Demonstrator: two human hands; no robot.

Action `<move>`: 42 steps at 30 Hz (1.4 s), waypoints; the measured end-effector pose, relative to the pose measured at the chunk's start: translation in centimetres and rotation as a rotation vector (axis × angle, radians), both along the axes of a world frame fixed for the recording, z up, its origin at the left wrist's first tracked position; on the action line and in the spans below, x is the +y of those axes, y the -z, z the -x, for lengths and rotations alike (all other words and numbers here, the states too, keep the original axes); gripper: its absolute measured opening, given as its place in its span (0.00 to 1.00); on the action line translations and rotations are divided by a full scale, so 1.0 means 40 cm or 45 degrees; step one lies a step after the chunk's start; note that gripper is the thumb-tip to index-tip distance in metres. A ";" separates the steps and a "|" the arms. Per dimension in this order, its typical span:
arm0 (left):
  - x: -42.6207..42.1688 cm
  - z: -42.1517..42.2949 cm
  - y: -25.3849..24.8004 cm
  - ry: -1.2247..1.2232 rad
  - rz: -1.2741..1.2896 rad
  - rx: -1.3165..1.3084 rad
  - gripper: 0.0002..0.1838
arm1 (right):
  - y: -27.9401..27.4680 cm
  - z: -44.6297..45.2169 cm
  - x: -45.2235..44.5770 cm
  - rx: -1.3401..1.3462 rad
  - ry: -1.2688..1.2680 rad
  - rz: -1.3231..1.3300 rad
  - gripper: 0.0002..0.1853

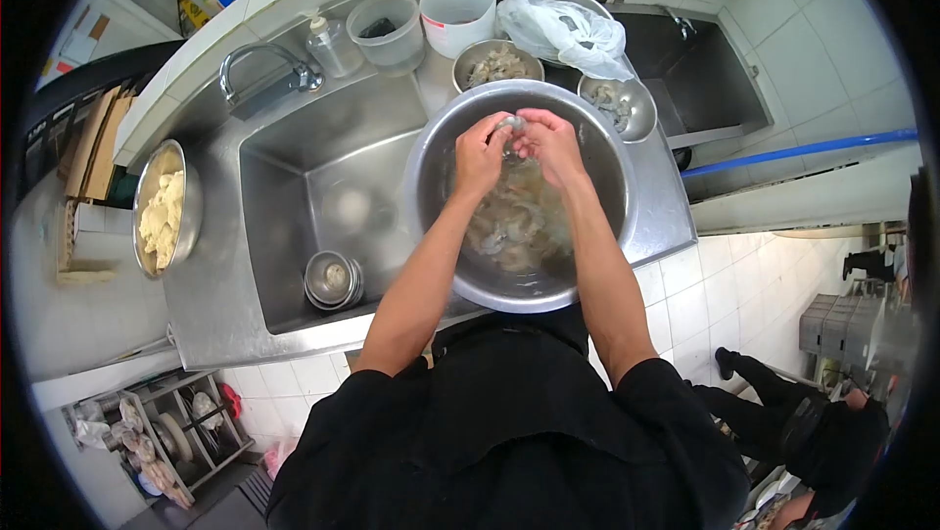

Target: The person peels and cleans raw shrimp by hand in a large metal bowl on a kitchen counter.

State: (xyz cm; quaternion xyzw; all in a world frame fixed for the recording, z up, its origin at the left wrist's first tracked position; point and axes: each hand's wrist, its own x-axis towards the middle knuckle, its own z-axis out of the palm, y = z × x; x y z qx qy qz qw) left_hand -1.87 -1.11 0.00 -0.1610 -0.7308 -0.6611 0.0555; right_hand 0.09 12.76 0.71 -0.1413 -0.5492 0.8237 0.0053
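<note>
A large metal bowl (428, 227) holds raw grey shrimp (514, 227) in cloudy liquid. Above its far half, my left hand (478, 156) and my right hand (550, 146) meet with fingers closed. A small grey shrimp (510, 123) is pinched between them at the fingertips. Just behind the large bowl is a smaller metal bowl (457, 67) with a brownish-grey heap of what look like shrimp pieces (496, 66). To the right, another small metal bowl (646, 117) contains grey shrimp (613, 107).
On the left are a sink (362, 158) with stacked small bowls (333, 280), a faucet (264, 55) and a bowl of yellowish dough-like mass (163, 222). Plastic tubs (458, 13) and a white plastic bag (568, 31) stand behind. Another person (803, 422) is at the lower right.
</note>
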 end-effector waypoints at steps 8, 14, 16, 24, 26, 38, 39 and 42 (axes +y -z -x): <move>0.002 -0.021 -0.035 0.092 0.135 0.085 0.11 | 0.023 0.007 -0.012 -0.006 0.044 -0.043 0.11; 0.012 -0.017 -0.023 0.152 -0.444 -0.505 0.14 | 0.052 0.007 -0.001 -0.037 -0.019 0.309 0.12; 0.009 -0.009 -0.024 0.138 -0.467 -0.467 0.15 | 0.025 0.001 -0.016 -0.040 -0.015 0.411 0.13; 0.006 -0.006 0.000 -0.156 0.232 0.286 0.12 | 0.008 0.005 -0.030 -0.028 -0.092 -0.520 0.09; -0.007 -0.003 0.003 -0.115 0.232 0.086 0.10 | -0.002 0.016 -0.015 0.266 -0.006 -1.041 0.07; -0.013 -0.015 -0.017 0.126 0.068 -0.310 0.17 | -0.142 0.228 0.077 0.763 0.254 -1.515 0.10; -0.011 -0.015 -0.016 0.134 0.068 -0.306 0.17 | -0.137 0.231 0.092 0.883 0.273 -1.795 0.12; -0.002 -0.024 -0.009 0.128 -0.029 -0.283 0.17 | -0.141 0.178 0.115 0.626 0.004 -1.719 0.14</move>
